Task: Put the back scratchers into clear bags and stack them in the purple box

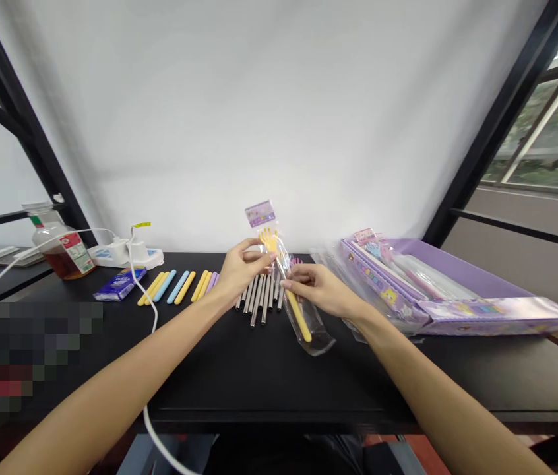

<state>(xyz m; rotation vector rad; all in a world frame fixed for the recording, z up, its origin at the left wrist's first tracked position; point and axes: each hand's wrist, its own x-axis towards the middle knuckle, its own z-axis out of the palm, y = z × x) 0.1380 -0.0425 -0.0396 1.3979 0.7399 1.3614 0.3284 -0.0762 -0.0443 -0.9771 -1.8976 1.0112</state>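
A yellow back scratcher (pixel 299 316) with a hand-shaped head and a metal shaft lies slanted inside a clear plastic bag (pixel 322 342) with a purple header card (pixel 260 214). My left hand (pixel 245 264) pinches the bagged scratcher near its yellow head. Lower down, my right hand (pixel 322 287) grips it at the shaft, thumb and fingers closed. Behind and below my hands lie several metal rods (pixel 255 303); pink hand-shaped heads (pixel 297 261) show partly beyond my right hand. Left of them, yellow, blue and purple handles (pixel 179 286) lie in a row.
On the right sits an open purple display box (pixel 477 277) holding more bagged scratchers, with loose clear plastic (pixel 331 264) beside it. To the left are a blue packet (pixel 119 284), a power strip (pixel 153 257), a white cable (pixel 154 316) and a bottle of brown liquid (pixel 61 247).
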